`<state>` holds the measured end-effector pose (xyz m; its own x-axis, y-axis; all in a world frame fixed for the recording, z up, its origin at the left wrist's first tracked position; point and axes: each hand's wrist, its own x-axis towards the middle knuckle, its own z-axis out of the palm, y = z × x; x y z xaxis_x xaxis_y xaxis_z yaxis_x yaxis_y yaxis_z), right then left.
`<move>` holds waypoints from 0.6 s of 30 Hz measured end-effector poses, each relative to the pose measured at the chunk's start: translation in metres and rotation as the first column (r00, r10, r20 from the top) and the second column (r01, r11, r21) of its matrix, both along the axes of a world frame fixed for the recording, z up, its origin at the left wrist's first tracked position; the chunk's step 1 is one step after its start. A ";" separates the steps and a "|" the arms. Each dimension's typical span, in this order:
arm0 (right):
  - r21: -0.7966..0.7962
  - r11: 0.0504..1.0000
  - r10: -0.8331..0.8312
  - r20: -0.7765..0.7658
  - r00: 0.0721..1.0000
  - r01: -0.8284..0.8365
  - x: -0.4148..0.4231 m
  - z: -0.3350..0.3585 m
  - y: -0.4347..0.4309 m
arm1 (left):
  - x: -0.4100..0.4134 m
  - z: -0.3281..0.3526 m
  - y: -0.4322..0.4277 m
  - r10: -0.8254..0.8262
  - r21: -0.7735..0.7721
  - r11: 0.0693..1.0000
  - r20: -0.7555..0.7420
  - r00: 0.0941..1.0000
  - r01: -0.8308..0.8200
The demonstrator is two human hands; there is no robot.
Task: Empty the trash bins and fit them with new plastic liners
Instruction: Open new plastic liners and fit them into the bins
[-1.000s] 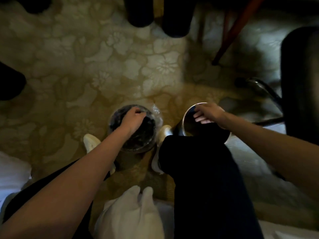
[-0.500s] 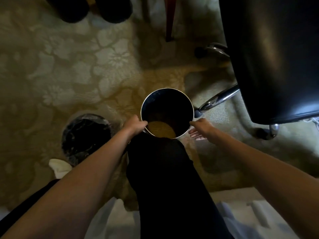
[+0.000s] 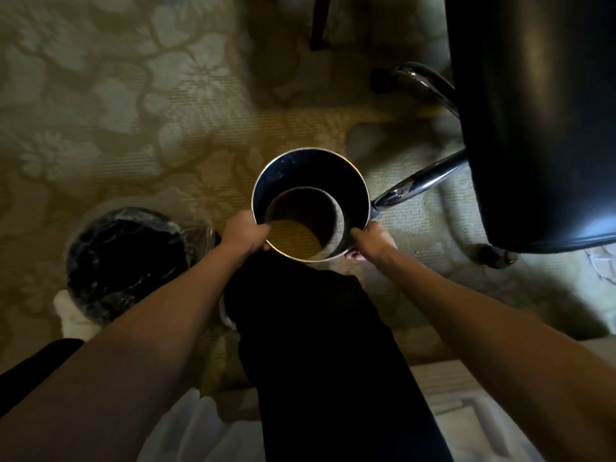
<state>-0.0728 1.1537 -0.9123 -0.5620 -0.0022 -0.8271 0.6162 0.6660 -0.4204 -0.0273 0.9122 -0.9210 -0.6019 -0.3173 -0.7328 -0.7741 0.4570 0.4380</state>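
Centered in front of you, you are clamping your left hand [image 3: 246,233] and right hand [image 3: 373,243] on opposite sides of the unlined bin [image 3: 300,165], its mouth facing straight up.

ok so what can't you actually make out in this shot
All in the head view:
1. Metal bin: its near outer side is hidden by the dark trouser leg. It is unclear whether the tan patch inside is its floor.
2. Lined bin: the contents are too dark to tell.
3. Chair: cut off by the top and right edges.
4. White cloth: cut off by the bottom edge.
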 end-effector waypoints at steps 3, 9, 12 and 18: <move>-0.023 0.999 0.030 -0.037 0.999 -0.031 -0.017 0.032 -0.008 | -0.009 0.033 -0.009 0.004 -0.003 1.000 -0.069 0.998 -0.004; -0.089 0.982 0.146 -0.217 0.965 -0.168 -0.042 0.144 -0.042 | 0.002 0.152 -0.044 0.036 0.003 0.999 -0.245 0.969 -0.036; -0.081 0.963 0.217 -0.344 0.913 -0.259 -0.032 0.201 -0.071 | 0.032 0.210 -0.069 0.134 0.026 0.991 -0.319 0.938 -0.133; -0.092 0.913 0.289 -0.537 0.792 -0.396 0.036 0.267 -0.123 | 0.135 0.291 -0.105 0.284 0.154 0.958 -0.380 0.880 -0.242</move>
<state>-0.0370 1.0306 -0.6458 -0.8282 -0.4012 -0.3912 0.0291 0.6664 -0.7450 0.1076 0.8074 -0.6303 -0.7519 -0.4430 -0.4883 -0.6135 0.1989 0.7642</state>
